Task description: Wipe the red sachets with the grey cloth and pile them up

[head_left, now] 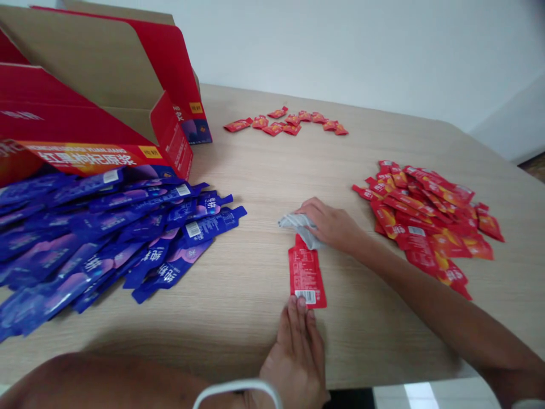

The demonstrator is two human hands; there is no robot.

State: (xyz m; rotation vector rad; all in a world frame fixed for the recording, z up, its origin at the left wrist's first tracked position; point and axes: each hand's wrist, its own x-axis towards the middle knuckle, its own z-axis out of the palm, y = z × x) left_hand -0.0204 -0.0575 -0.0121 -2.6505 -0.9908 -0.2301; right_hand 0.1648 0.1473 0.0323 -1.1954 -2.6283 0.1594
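Note:
A red pouch [304, 270] with white print and a barcode lies flat on the table in front of me. My left hand [298, 352] rests at the pouch's near end, its outstretched fingertips pressing on the barcode edge. In my right hand [327, 221] is a crumpled grey-white cloth [300, 224], gripped by the fingers, at the pouch's far end. The cloth covers the tip of the pouch's neck. Part of the right fingers is hidden behind the cloth.
Blue pouches [128, 227] are heaped at left, before open red cartons [102, 125]. A pile of red pouches [426, 216] lies at right. Several small red sachets [293, 120] sit at the back of the wooden table [255, 170], near a white wall [340, 51].

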